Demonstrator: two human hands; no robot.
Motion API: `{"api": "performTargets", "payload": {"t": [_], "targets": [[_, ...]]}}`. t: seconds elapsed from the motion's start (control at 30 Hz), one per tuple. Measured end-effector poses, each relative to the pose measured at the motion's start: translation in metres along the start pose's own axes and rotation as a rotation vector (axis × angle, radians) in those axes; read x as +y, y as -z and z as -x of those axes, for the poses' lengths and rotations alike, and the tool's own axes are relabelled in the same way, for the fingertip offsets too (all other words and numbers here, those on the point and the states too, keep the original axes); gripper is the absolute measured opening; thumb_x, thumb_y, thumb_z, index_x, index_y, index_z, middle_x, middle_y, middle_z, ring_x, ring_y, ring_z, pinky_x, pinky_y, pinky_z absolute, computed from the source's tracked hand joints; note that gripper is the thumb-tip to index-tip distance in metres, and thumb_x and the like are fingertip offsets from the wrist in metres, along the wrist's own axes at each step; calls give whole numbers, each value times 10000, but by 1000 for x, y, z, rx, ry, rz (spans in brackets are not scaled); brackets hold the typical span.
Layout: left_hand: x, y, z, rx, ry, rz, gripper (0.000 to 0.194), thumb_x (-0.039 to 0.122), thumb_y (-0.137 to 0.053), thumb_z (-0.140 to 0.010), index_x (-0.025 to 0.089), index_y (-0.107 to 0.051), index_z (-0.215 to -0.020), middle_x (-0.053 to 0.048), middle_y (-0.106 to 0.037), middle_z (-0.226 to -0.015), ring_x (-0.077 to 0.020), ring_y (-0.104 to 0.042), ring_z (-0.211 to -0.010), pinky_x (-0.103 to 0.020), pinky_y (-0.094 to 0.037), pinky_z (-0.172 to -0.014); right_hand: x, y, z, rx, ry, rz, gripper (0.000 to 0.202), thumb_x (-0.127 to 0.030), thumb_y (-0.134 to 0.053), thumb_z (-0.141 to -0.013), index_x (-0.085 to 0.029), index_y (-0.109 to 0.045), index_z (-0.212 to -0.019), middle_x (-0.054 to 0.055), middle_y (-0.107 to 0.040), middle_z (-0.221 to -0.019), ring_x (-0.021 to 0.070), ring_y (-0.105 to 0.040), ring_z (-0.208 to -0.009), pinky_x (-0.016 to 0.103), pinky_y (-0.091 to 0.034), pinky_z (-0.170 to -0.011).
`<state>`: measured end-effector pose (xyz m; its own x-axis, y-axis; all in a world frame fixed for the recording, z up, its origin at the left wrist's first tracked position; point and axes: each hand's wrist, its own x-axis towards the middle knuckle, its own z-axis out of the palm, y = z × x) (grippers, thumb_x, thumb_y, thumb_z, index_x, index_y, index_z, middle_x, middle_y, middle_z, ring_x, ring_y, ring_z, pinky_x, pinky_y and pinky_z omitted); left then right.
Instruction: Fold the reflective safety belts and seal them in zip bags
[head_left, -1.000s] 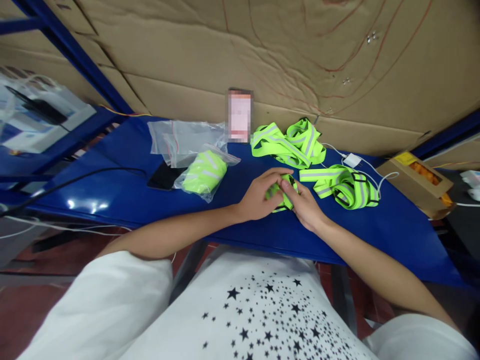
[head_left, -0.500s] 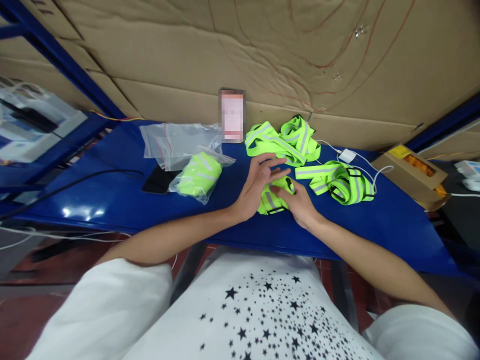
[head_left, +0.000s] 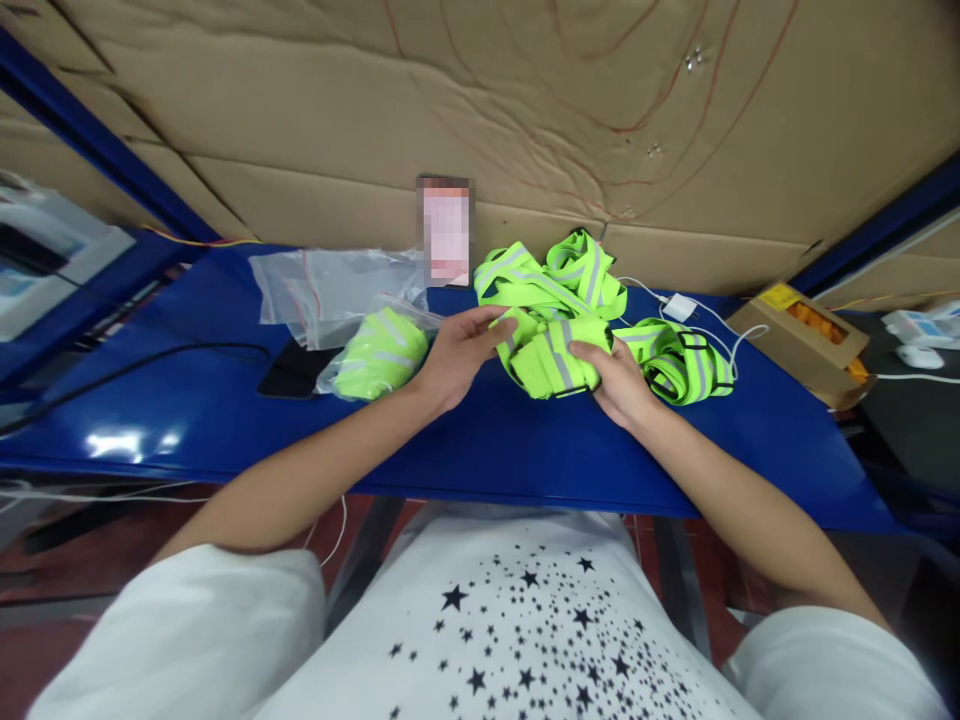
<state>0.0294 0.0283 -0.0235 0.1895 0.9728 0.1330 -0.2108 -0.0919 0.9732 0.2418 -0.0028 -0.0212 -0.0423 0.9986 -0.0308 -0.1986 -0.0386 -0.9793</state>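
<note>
A folded neon green strap bundle (head_left: pixel 551 358) with grey reflective stripes is held between my hands above the blue table (head_left: pixel 480 450). My right hand (head_left: pixel 619 385) grips its right end, thumb on top. My left hand (head_left: pixel 461 355) pinches a strap part at the bundle's upper left. Behind it lie loose green straps (head_left: pixel 525 280). A rolled green strap (head_left: pixel 694 368) with black buckles sits to the right. On the left, a clear bag holding a green strap (head_left: pixel 379 355) rests beside flat clear bags (head_left: pixel 337 285).
A phone with a blurred screen (head_left: pixel 448 230) leans on the cardboard wall (head_left: pixel 337 110). A dark flat object (head_left: pixel 294 370) lies left of the filled bag. A white charger (head_left: pixel 680 307) with cable and an open cardboard box (head_left: pixel 802 345) stand at the right.
The bundle has been lifted and turned flatter. My left hand has moved from over it to its left edge and closed on strap; my right hand now grips its right side. The view has shifted slightly.
</note>
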Motion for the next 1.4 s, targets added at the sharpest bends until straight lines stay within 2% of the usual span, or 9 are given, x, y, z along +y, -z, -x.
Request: {"api": "performTargets", "payload": {"t": [0.17, 0.3, 0.43, 0.53, 0.63, 0.83, 1.03, 1.13, 1.4], "targets": [[2, -8, 13, 61, -71, -92, 353, 486, -799, -839, 170, -787, -998, -67, -804, -998, -226, -744, -960, -364, -594, -903, 3, -4, 6, -155, 212, 373, 318, -360, -817, -761, -243, -748, -1048, -4, -748, -990, 227, -677, -923, 356, -520, -887], [1, -16, 32, -36, -273, -320, 335, 434, -639, -983, 186, -767, -1168, -86, -765, -1232, -247, -728, -1145, -398, -571, -1043, 8, -10, 14, -63, 202, 392, 298, -373, -792, -784, -246, -717, -1042, -15, -720, -940, 205, -647, -866, 327, -514, -838], [-10, -13, 39, -228, -521, -651, 445, 397, -516, -1050, 235, -577, -1460, -96, -594, -1499, -237, -559, -1408, -448, -426, -1227, 12, -11, 15, 60, 69, 202, 382, -361, -841, -730, -268, -696, -1071, -33, -733, -934, 193, -666, -874, 314, -534, -857], [-22, -8, 35, -374, -624, -831, 828, 500, -686, -933, 249, -302, -1623, -169, -418, -1629, -300, -408, -1520, -526, -370, -1255, 12, -9, 10, -18, -163, -10, 423, -395, -884, -697, -238, -725, -1056, 15, -773, -976, 227, -717, -922, 358, -564, -896], [-29, -6, 33, -428, -677, -896, 1069, 491, -813, -818, 243, -191, -1652, -239, -272, -1665, -384, -306, -1555, -584, -391, -1223, 12, -6, 6, -115, -307, -114, 446, -444, -910, -686, -225, -749, -1039, 49, -794, -995, 256, -745, -953, 385, -589, -898], [-20, -9, 33, -370, -819, -981, 930, 344, -747, -902, 212, -193, -1638, -238, -450, -1514, -384, -435, -1458, -600, -448, -1165, 8, -4, 4, -108, -257, -175, 461, -435, -921, -693, -237, -751, -1073, 28, -803, -1040, 237, -759, -972, 351, -603, -881], [-15, -11, 30, -539, -924, -1020, 410, 153, -571, -988, 240, -530, -1387, -99, -674, -1336, -243, -560, -1377, -552, -333, -1263, 2, -2, 5, -105, -357, -136, 434, -492, -884, -739, -213, -763, -1051, 36, -807, -944, 198, -747, -744, 307, -604, -671], [-16, -9, 28, -554, -897, -1017, 411, 147, -596, -961, 227, -561, -1362, -108, -680, -1316, -238, -572, -1358, -540, -353, -1256, 2, -1, 5, -108, -362, -114, 441, -470, -894, -731, -214, -767, -1067, 35, -807, -951, 205, -752, -768, 305, -600, -678], [-21, -3, 32, -528, -1056, -943, 404, 159, -647, -948, 342, -638, -1308, -73, -643, -1318, -248, -569, -1331, -498, -421, -1216, -7, 8, 5, -186, -441, -56, 461, -569, -869, -727, -203, -795, -997, 42, -803, -898, 190, -735, -748, 261, -572, -621]]}}
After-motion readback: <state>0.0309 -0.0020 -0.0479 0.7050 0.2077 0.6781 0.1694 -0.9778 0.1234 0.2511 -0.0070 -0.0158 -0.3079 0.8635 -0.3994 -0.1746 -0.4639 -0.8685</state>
